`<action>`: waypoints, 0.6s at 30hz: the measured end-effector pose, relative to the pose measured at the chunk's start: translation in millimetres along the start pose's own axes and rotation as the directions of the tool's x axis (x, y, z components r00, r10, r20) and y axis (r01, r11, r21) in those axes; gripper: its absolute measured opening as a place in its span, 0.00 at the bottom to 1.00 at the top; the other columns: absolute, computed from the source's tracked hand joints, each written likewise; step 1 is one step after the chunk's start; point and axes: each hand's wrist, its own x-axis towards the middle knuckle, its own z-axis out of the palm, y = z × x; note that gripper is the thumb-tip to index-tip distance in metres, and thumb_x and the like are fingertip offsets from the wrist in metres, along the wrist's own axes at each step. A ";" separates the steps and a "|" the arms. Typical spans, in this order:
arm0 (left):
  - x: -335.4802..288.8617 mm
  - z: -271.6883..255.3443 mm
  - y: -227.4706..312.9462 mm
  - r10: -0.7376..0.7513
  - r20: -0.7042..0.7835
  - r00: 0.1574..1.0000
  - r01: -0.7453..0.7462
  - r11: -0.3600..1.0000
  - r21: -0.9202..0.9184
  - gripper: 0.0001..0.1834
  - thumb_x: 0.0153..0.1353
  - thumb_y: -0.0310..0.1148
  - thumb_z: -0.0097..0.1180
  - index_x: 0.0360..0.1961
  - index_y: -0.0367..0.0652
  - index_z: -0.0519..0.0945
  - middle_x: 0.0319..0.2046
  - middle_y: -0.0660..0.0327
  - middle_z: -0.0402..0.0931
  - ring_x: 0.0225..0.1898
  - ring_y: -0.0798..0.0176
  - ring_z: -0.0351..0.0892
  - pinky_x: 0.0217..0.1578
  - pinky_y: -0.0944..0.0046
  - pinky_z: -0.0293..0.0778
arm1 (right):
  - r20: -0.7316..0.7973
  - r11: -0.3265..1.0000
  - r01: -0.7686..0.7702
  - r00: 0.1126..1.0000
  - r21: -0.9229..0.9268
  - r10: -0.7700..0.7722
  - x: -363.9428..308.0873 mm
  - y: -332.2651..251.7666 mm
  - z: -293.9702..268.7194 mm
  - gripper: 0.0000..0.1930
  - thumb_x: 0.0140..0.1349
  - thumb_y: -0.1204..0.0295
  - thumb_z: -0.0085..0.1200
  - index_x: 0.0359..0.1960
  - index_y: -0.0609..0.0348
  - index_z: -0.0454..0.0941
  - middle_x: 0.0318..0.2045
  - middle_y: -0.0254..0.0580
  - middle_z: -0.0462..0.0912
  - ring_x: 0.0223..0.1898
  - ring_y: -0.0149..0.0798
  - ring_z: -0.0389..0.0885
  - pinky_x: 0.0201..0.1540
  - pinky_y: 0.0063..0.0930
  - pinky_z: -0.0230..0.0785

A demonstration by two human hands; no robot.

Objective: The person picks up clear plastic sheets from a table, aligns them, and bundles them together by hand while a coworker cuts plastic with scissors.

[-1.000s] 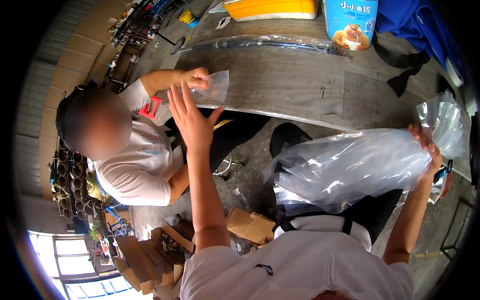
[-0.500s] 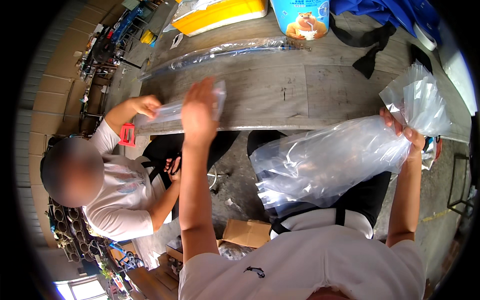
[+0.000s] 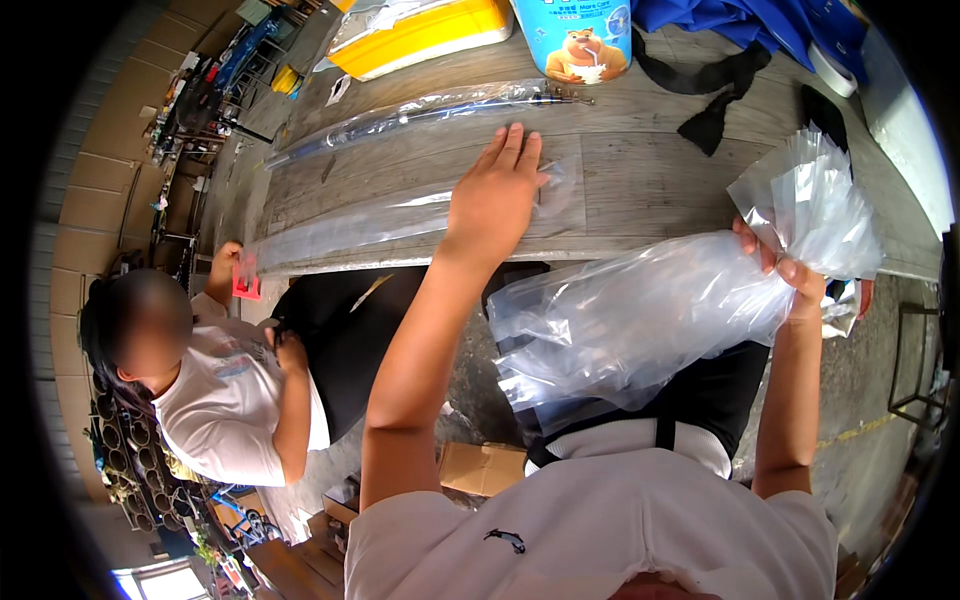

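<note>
My left hand (image 3: 495, 200) lies with fingers stretched out over a long clear plastic sleeve (image 3: 350, 228) on the table. The sleeve runs leftward toward the table's edge, close to a co-worker's hand (image 3: 227, 262). Gathered in the fist of my right hand (image 3: 790, 275) is a bundle of clear plastic bags (image 3: 640, 315). Its pleated ends fan out above the fist, while the rest droops over my lap at the table's front edge. Farther back on the table rests a blue rod (image 3: 430, 115) with metal fittings, wrapped in clear plastic.
Along the back stand a yellow box (image 3: 425, 45) and a blue tub (image 3: 575, 45). Black straps (image 3: 705, 95), blue fabric (image 3: 720, 18) and a white tape roll (image 3: 832, 72) lie at the far right. A co-worker (image 3: 230, 390) sits at left. A cardboard box (image 3: 483, 468) is below.
My left hand has moved right, and the clear sleeve is now spread lengthwise on the table. The co-worker has leaned back, one hand lower and farther left. My right hand keeps its grip.
</note>
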 end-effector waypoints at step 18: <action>-2.4 -1.2 -0.4 -0.021 -0.009 1.000 0.020 0.996 -0.088 0.21 0.61 0.36 0.50 0.54 0.38 0.71 0.57 0.48 0.67 0.61 0.52 0.65 0.58 0.59 0.64 | 0.001 0.998 -0.026 1.000 -0.065 0.026 -4.5 -0.1 0.5 0.27 0.34 0.56 0.64 0.30 0.69 0.74 0.25 0.47 0.75 0.31 0.40 0.75 0.41 0.30 0.67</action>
